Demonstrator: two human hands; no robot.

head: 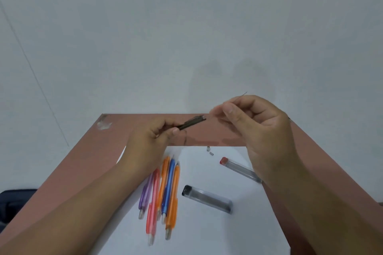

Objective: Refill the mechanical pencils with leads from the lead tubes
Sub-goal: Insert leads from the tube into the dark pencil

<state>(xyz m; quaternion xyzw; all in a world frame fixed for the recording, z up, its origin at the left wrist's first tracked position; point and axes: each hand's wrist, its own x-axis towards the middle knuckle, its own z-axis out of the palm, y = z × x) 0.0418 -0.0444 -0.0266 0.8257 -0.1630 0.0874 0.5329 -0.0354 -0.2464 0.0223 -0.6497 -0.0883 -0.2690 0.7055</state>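
A dark mechanical pencil (191, 122) is held above the far part of the table, tilted, its open rear end pointing up and to the right toward the other hand. The left hand (151, 143) grips its lower barrel, fingers curled round it with the thumb pressed against the side. The right hand (257, 122) is raised just beside the pencil's rear end, thumb and forefinger pinched together on a thin lead (241, 95) whose far tip sticks out above the knuckles; the remaining fingers are curled inward. The near tip of the lead is blurred, so whether it has entered the pencil cannot be told. Below the hands, on a white sheet (207, 234), five more pencils lie side by side, tips away from the person: a purple pencil (146, 192), a pink pencil (153, 198), an orange pencil (163, 180), a blue pencil (168, 188) and a second orange pencil (173, 198). To their right lies a clear lead tube with a black cap (207, 198), slanted. Farther right and beyond it lies a clear lead tube with a red cap (238, 168), its near end hidden behind the right wrist. Two small pale caps (209, 150) lie near the far edge of the sheet, between the hands. The sheet rests on a reddish-brown table (99, 151), which stands against a pale wall (186, 27). A whitish scuff (104, 124) marks the table's far left corner.
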